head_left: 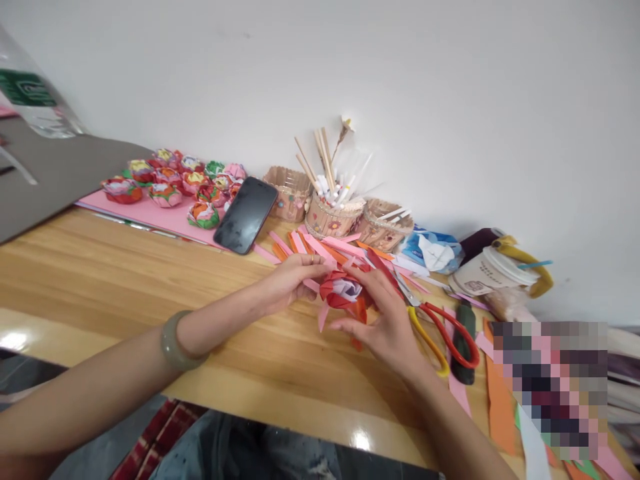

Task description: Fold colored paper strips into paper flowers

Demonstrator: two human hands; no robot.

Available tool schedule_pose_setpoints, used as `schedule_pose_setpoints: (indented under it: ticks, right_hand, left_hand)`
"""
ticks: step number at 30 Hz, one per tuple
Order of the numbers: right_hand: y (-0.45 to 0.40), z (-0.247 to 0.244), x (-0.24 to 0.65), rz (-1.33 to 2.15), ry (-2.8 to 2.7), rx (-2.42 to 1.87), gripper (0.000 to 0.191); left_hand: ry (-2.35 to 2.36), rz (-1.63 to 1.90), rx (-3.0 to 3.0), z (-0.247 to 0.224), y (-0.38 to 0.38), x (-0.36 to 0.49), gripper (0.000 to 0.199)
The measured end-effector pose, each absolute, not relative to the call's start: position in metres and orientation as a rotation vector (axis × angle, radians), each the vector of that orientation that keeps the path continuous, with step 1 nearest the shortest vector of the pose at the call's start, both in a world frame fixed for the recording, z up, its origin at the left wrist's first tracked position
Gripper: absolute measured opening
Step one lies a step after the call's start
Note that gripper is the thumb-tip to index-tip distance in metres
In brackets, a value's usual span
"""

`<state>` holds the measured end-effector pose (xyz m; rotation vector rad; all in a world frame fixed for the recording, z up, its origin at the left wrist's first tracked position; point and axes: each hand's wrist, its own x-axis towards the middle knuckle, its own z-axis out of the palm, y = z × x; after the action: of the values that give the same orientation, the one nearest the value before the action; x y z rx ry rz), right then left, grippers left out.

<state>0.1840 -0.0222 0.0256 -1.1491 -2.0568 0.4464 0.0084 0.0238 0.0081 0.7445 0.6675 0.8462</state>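
A small layered paper flower (pixel 341 290), red outside with a whitish-lilac centre, is held up above the table between my hands. My left hand (pixel 294 279) pinches it at its left edge, with thumb and fingers pressed together. Pink and orange paper ends hang below the flower. Curved around its right side is my right hand (pixel 383 310); its index finger reaches the flower's top edge, while the thumb stands apart below. Scissors (pixel 440 333) with red and yellow handles lie just right of my right hand. Paper strips (pixel 340 248) in pink, orange and red are piled behind.
Several finished paper flowers (pixel 165 193) sit on pink sheets (pixel 135 208) at the left, a phone (pixel 246 215) beside them. Decorated baskets (pixel 333 217) with sticks and pens line the wall. A lidded cup (pixel 493 272), a tissue pack (pixel 430 250) and a dark green bottle (pixel 464 340) are at the right.
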Motion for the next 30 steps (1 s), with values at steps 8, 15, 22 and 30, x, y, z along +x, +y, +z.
schedule_pose_setpoints:
  ticks: [8,15,22,30]
  right_hand:
    - [-0.024,0.022,0.183,0.684,-2.033,-1.275,0.047]
    - [-0.020,0.012,0.184,0.310,-1.856,-1.398,0.033]
    - [-0.017,0.008,0.187,0.172,-1.848,-1.228,0.031]
    - [-0.018,0.009,0.183,0.315,-1.829,-1.103,0.053]
  left_hand:
    - [0.848,0.962,0.914,0.002,0.026,0.012,0.019]
    - [1.000,1.394,1.232,0.001,0.018,0.015,0.023]
    - [0.822,1.313,1.402,-0.006,0.011,0.018,0.020]
    - [0.772,1.167,1.370,-0.002,0.008,0.021,0.024]
